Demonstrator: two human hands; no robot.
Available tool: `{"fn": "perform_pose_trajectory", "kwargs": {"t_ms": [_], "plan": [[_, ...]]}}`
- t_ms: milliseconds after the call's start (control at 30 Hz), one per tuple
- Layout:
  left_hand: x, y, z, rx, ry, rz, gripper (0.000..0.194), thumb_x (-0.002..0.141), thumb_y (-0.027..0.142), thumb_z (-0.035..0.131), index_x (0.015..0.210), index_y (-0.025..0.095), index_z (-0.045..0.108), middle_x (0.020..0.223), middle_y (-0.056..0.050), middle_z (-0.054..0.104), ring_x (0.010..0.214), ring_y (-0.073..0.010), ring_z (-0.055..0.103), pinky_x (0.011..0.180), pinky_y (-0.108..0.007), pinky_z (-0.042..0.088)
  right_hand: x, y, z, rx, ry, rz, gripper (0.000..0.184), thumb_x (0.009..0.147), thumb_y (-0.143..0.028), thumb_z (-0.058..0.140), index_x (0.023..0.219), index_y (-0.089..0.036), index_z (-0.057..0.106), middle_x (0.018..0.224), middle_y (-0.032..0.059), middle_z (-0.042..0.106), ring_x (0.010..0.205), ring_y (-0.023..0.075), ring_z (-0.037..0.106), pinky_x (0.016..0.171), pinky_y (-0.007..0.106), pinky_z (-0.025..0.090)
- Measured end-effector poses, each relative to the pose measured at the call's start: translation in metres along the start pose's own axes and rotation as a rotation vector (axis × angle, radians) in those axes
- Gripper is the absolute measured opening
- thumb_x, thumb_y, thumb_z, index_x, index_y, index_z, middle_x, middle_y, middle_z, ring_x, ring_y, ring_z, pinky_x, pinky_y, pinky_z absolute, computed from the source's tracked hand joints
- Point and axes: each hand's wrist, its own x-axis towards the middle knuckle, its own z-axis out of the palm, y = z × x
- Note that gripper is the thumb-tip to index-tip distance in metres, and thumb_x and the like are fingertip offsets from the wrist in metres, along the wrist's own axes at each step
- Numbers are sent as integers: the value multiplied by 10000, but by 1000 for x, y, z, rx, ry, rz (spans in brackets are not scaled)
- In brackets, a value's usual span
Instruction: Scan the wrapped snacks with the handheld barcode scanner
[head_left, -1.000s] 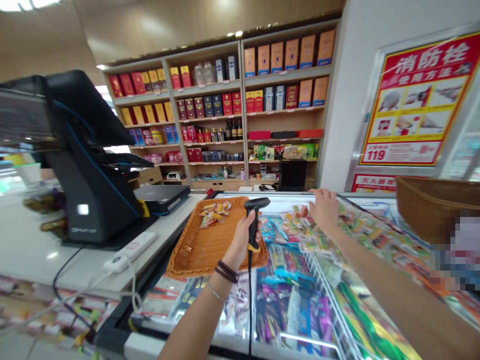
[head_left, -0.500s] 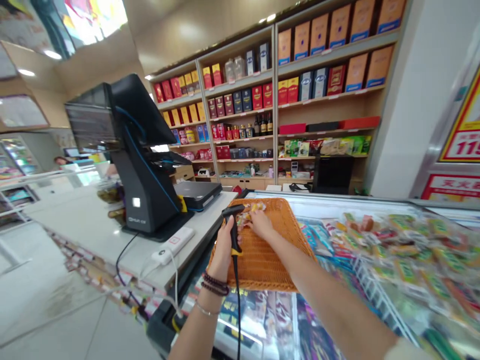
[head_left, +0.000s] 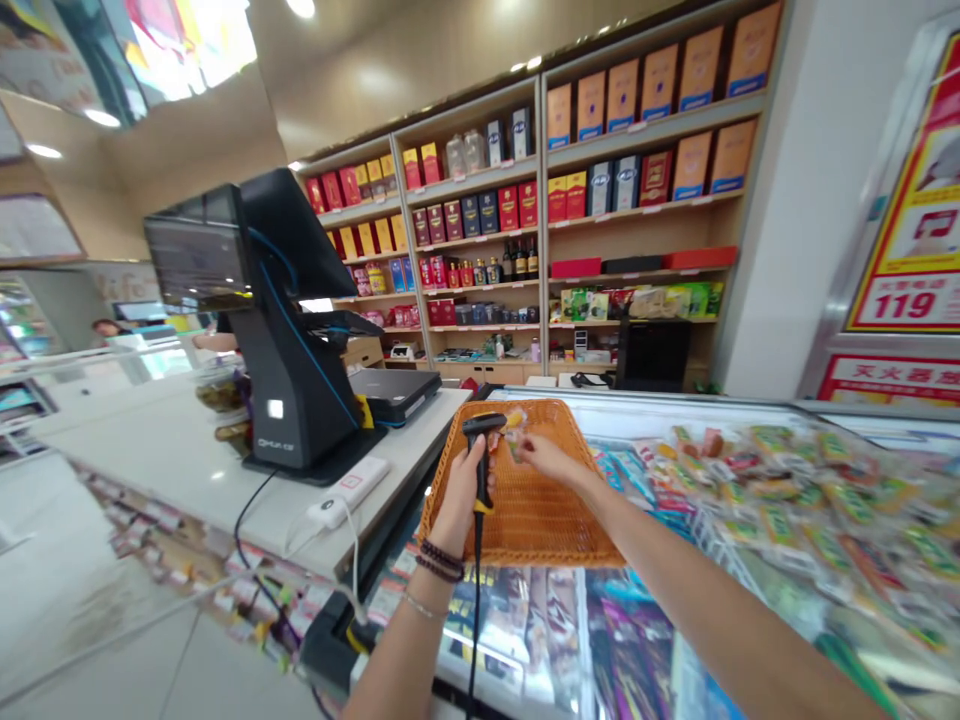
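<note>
My left hand is wrapped around the handle of a black and yellow barcode scanner, whose cable hangs down towards me. The scanner's head is over the left part of an orange woven basket. My right hand is above the basket, its fingers pinched at the edge of a small clear-wrapped packet just right of the scanner head. More small packets with yellow contents lie at the basket's far end, partly hidden by the scanner. Their exact kind is too small to make out.
The basket rests on a glass-topped freezer holding packaged goods, with many wrapped items on the right. A white counter on the left carries a checkout terminal and a power strip. Shelves of boxes line the back.
My right hand has drawn back to the right from the packets at the basket's far end, fingers pinched. The scanner in my left hand has shifted slightly right. The view has tilted a little.
</note>
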Motion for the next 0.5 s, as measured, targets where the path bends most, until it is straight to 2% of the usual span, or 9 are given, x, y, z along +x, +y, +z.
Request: {"fn": "perform_pose_trajectory", "kwargs": {"t_ms": [67, 133, 233, 367, 500], "plan": [[-7, 2, 13, 2, -22, -1, 744, 625, 832, 961, 823, 197, 626, 654, 42, 581, 462, -75, 475, 430, -211, 355, -17, 8, -21, 212, 58, -21, 202, 837, -383, 823, 863, -232, 692, 840, 15, 737, 878, 245, 683, 912, 415, 571], [-17, 4, 32, -21, -66, -12, 767, 599, 823, 975, 878, 197, 630, 687, 43, 599, 468, -72, 484, 432, -207, 357, -39, 14, -43, 398, 119, -57, 316, 766, -440, 876, 969, -263, 710, 906, 4, 752, 919, 244, 690, 920, 415, 574], [-35, 4, 63, -63, -184, -47, 814, 569, 838, 977, 945, 203, 635, 702, 56, 592, 466, -70, 479, 420, -203, 344, -79, 19, -76, 560, 187, -37, 449, 698, -477, 916, 1052, -305, 697, 936, -5, 736, 933, 242, 701, 928, 424, 588], [-56, -1, 101, -87, -345, -83, 839, 529, 877, 976, 860, 208, 595, 704, 50, 587, 471, -65, 482, 408, -204, 340, -125, 17, -111, 576, 305, 87, 439, 668, -444, 899, 1009, -304, 660, 874, -31, 666, 861, 209, 666, 867, 386, 583], [-69, -13, 127, -120, -455, -104, 804, 565, 857, 982, 819, 203, 590, 688, 47, 577, 462, -58, 467, 412, -208, 347, -156, 14, -134, 551, 420, 173, 403, 669, -429, 830, 984, -303, 613, 830, -57, 622, 854, 186, 642, 823, 324, 570]]}}
